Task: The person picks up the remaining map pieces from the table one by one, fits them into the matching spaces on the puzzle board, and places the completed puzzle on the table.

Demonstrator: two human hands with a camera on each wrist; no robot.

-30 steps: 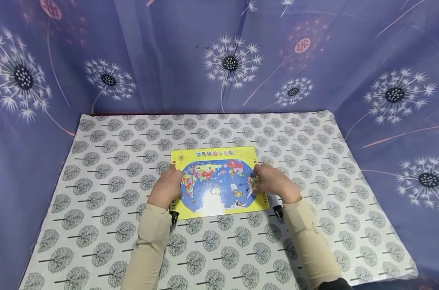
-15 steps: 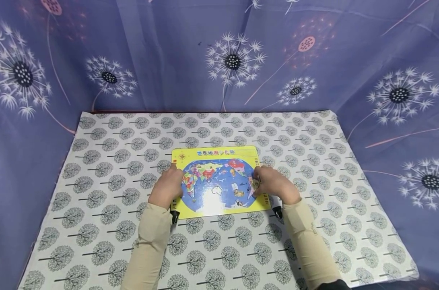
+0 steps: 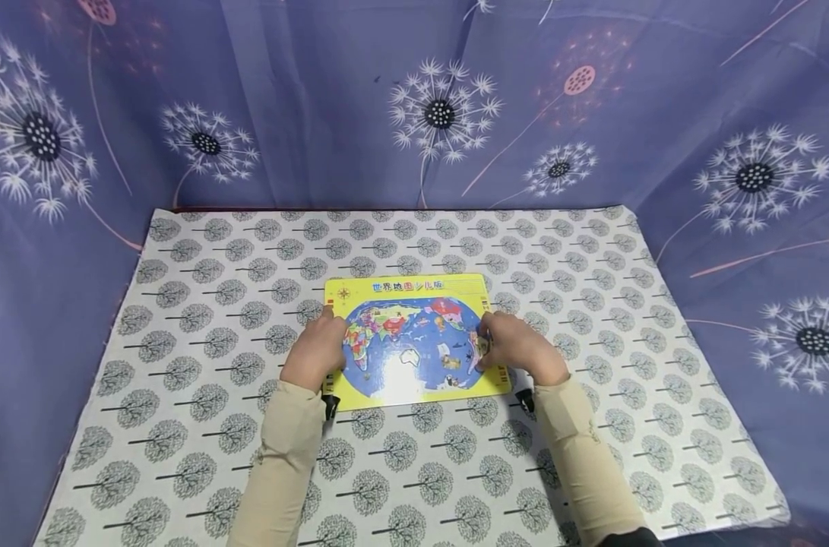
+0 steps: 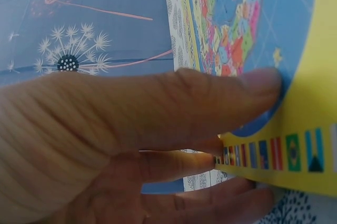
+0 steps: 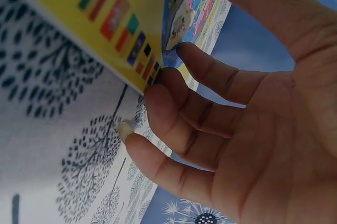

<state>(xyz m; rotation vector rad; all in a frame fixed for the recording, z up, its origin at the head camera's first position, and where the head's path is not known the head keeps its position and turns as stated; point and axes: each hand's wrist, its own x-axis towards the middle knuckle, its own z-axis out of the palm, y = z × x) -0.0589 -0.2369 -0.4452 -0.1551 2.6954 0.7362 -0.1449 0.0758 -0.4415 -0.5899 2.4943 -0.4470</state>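
Observation:
A yellow-bordered world map puzzle board (image 3: 414,327) lies on the tree-print cloth, its blue map facing up and coloured lettering along the far edge. My left hand (image 3: 314,348) holds its left side. In the left wrist view the thumb (image 4: 258,84) lies over the map while the other fingers are at the edge by the row of flags. Over the board's right side, my right hand (image 3: 520,343) has thumb and index finger around a small map puzzle piece (image 5: 181,23). The middle and ring fingertips (image 5: 158,100) are at the board's edge; the thumb tip is hidden.
White cloth with grey trees (image 3: 414,486) covers the table around the board. Purple dandelion-print curtains (image 3: 318,114) stand behind and at both sides. Dark-tipped objects, a left one (image 3: 330,406) and a right one (image 3: 526,399), show beside the wrists.
Both hands and the board keep nearly the same places. Only a slight shift of the head view shows.

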